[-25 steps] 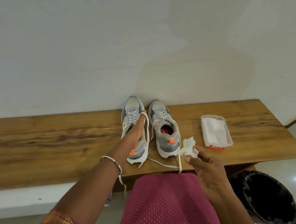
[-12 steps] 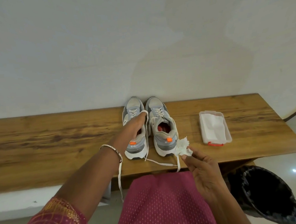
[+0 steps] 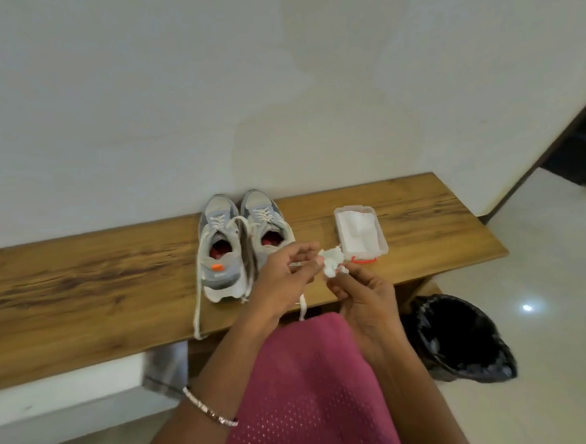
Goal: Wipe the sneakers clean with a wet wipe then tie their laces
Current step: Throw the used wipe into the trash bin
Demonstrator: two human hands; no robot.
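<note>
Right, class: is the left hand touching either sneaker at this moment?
Cannot tell. In the head view the left hand covers the right sneaker's heel, hiding contact or gap; it is clear of the left sneaker, fingers meeting the wipe.

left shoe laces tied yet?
No: the left shoe's lace trails loose over the bench edge.

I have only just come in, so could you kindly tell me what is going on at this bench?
A person is cleaning a pair of grey and white sneakers that stand side by side on the long wooden bench, toes to the wall. Both hands work a crumpled white wet wipe in front of the shoes: the right hand pinches it and the left hand touches it. The laces are untied, one trailing over the bench edge. An open clear plastic box of wipes sits to the right.
</note>
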